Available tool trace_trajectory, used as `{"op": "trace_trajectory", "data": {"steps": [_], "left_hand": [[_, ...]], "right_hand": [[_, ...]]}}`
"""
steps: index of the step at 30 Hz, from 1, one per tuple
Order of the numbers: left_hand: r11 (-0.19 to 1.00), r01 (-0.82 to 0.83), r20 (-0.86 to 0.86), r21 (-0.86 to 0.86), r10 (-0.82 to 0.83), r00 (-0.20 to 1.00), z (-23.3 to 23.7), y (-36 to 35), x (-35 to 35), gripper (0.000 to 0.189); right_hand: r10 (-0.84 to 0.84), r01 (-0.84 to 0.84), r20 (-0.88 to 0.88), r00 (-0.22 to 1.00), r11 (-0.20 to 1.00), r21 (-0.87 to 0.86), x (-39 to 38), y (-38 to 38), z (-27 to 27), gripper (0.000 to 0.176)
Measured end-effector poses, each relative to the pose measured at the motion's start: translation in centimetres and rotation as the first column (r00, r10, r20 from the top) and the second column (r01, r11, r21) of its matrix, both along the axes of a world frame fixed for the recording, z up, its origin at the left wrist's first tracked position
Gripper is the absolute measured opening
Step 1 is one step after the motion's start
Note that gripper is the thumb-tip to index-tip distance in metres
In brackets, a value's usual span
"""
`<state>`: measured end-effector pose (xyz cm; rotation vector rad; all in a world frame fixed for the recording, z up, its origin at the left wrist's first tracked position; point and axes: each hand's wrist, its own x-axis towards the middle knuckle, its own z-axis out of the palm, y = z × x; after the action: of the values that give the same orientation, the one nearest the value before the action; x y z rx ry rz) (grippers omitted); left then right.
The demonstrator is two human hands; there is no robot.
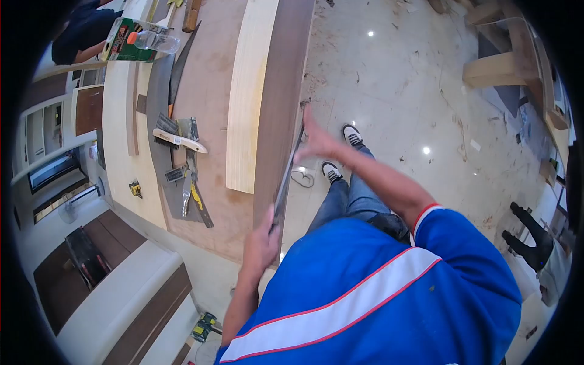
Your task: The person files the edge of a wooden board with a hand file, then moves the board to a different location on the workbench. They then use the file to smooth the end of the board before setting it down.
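L hand (pixel 261 243): fist closed round near end of thin dark strip (pixel 285 182), knuckles up, bare forearm behind it. R hand (pixel 316 143): open, fingers straight and spread, palm flat vs. far end of the same strip.

Strip itself: long, narrow, flat, grey-brown, matt. Set on edge along the side of dark brown board (pixel 277 79), touching it between both hands, a bit bowed in the mid section. Material not clear, maybe veneer or metal; can't tell.

Board: smooth, dark, straight-edged. Just beside it, pale plank (pixel 248 91): thick, light wood, clean grain, squared end. Both flat on reddish ply counter (pixel 207 85).

Further L on counter: pale-handled tool (pixel 179 141) among grey metal bits, yellow tape measure (pixel 135 188), clear plastic bottle (pixel 153 41) w/ orange cap.

Below R hand: glossy pale floor (pixel 395 79), dusty, w/ scattered chips; black-and-white shoes (pixel 351 134).
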<state>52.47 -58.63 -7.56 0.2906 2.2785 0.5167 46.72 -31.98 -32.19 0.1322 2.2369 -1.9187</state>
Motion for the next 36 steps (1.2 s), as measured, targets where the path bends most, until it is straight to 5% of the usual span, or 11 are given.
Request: {"op": "trace_trajectory", "data": {"steps": [3, 7, 9, 13, 16, 21, 23, 27, 31, 33, 36], "left_hand": [[0.995, -0.099, 0.058, -0.008, 0.099, 0.993, 2.0, -7.7, 7.1, 0.057], [0.991, -0.104, 0.087, -0.080, 0.111, 0.990, 4.4, -6.7, 6.9, 0.056], [0.972, 0.045, 0.059, -0.230, -0.033, 0.998, 2.4, -2.7, 2.8, 0.056], [0.996, 0.085, -0.160, 0.018, -0.081, 0.984, -3.9, 4.8, -3.6, 0.055], [0.999, 0.011, -0.112, 0.033, -0.008, 0.994, -4.6, 6.9, -5.3, 0.056], [0.991, 0.001, -0.091, -0.132, -0.013, 0.996, 0.2, 0.1, 2.3, 0.053], [0.964, -0.134, 0.042, -0.230, 0.148, 0.988, 3.2, -4.5, 7.4, 0.052], [0.965, -0.150, 0.019, -0.217, 0.158, 0.987, 5.2, -8.4, 11.5, 0.054], [0.966, 0.006, -0.010, -0.259, -0.009, 1.000, 1.3, -5.7, 7.2, 0.053], [0.991, -0.012, -0.090, -0.132, 0.000, 0.996, -2.3, -4.8, 6.5, 0.050], [0.997, 0.019, -0.160, -0.071, -0.030, 0.987, -5.1, -4.4, 6.6, 0.047]], "right_hand": [[0.090, -0.089, 0.049, 0.995, 0.996, -0.020, 6.9, -7.7, 0.7, 0.176], [0.001, 0.000, 0.029, 1.000, 0.999, -0.049, 7.9, -10.0, 0.2, 0.176], [-0.058, 0.058, 0.015, 0.998, 0.997, -0.054, 4.5, -6.7, -1.9, 0.176], [-0.056, 0.058, -0.061, 0.997, 0.997, 0.047, -4.5, 5.0, -3.5, 0.175], [-0.053, 0.048, -0.078, 0.996, 0.997, -0.067, -7.5, 8.4, -2.3, 0.175], [0.017, -0.010, 0.053, 0.998, 0.991, -0.137, 1.4, -2.6, -2.2, 0.175], [0.111, -0.080, 0.144, 0.983, 0.976, -0.205, 6.9, -8.6, -0.4, 0.175], [0.147, -0.106, 0.182, 0.972, 0.970, -0.217, 10.6, -12.6, 2.0, 0.174], [0.023, -0.018, 0.047, 0.999, 0.994, -0.106, 7.2, -10.1, -3.8, 0.172], [0.061, -0.067, 0.143, 0.988, 0.997, 0.042, 4.9, -7.6, -6.7, 0.170], [0.017, -0.018, 0.115, 0.993, 1.000, 0.012, 4.1, -4.4, -4.8, 0.165]]}}
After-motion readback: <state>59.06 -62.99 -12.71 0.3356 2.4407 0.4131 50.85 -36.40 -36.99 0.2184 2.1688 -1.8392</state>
